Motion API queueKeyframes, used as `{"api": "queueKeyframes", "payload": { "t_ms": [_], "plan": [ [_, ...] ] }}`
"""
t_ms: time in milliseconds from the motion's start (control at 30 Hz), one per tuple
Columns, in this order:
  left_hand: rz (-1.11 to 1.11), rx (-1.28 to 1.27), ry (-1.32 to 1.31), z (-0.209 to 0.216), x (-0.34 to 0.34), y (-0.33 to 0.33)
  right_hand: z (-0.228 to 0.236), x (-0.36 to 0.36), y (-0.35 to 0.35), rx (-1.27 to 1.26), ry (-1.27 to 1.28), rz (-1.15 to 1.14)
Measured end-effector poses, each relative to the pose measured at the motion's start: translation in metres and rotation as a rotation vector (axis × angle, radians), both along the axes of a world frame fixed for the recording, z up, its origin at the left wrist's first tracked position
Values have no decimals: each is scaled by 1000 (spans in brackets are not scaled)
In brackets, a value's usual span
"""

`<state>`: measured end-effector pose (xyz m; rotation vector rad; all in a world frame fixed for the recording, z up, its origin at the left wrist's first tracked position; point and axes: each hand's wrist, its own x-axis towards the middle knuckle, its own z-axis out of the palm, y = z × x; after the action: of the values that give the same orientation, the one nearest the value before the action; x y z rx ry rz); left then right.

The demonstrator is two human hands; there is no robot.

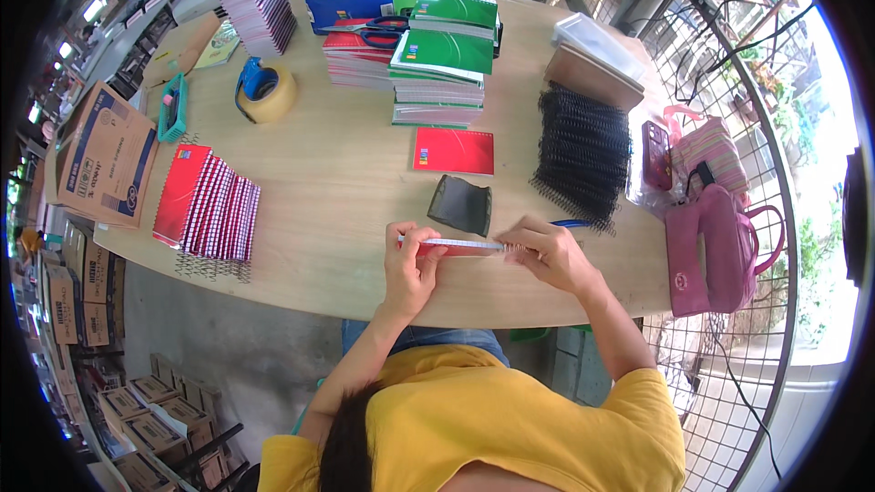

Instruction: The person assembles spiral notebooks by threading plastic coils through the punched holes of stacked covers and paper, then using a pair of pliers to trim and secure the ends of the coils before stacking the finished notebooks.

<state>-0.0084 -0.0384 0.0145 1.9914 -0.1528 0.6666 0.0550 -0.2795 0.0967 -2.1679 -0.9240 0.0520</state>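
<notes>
Near the front edge of the table, a thin red-covered notebook [460, 249] is held on edge between my hands. My left hand [410, 273] grips its left end, thumb and fingers closed round it. At the right end, the fingers of my right hand [551, 255] are pinched together over what looks like a wire coil, slightly blurred. Just beyond the notebook stands a dark grey curved block [460, 205]. Farther off, another red notebook [454, 151] lies flat. A blue tool handle [571, 223] pokes out beyond my right hand.
Black binding coils [583, 155] are heaped to the right, near a pink bag [715, 251]. Green notebooks [442, 73] are stacked at the back, with scissors [383, 32] on red ones. Left are spiral-bound notebooks [210, 210], a tape roll [266, 91] and a carton [105, 155].
</notes>
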Motion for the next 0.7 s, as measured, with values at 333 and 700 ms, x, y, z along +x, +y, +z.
{"api": "queueKeyframes", "payload": {
  "t_ms": [333,700],
  "plan": [
    [-21,5,-28,6,2,0,-10,1,3,-128,-202,32],
    [-63,37,-25,4,2,19,19,43,23,-221,-336,161]
  ]
}}
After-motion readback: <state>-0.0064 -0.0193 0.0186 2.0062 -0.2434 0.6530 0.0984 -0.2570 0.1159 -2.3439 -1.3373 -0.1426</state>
